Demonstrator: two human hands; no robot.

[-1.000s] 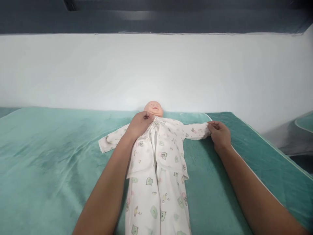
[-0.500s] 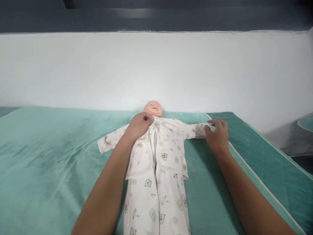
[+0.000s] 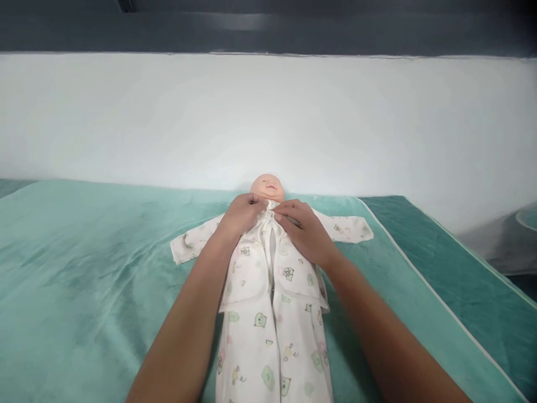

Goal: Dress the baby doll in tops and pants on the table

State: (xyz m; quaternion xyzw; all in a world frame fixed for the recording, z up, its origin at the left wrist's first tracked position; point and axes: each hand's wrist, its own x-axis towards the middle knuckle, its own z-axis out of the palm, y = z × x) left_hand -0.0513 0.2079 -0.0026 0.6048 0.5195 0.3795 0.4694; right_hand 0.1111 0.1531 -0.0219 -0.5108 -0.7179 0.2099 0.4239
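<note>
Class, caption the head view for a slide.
Left hand and right hand at the collar of a doll's jacket, on green cloth.

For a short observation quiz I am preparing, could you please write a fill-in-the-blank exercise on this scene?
1. Behind the doll's head rises a white ____.
2. The left hand and right hand are at the ____ of the jacket, not the bottom.
3. The sleeve nearer the darker green bedding is on the person's ____.
4. Below the hands, the jacket's front edges lie ____, not together.

Missing words: wall; top; right; apart.
</note>
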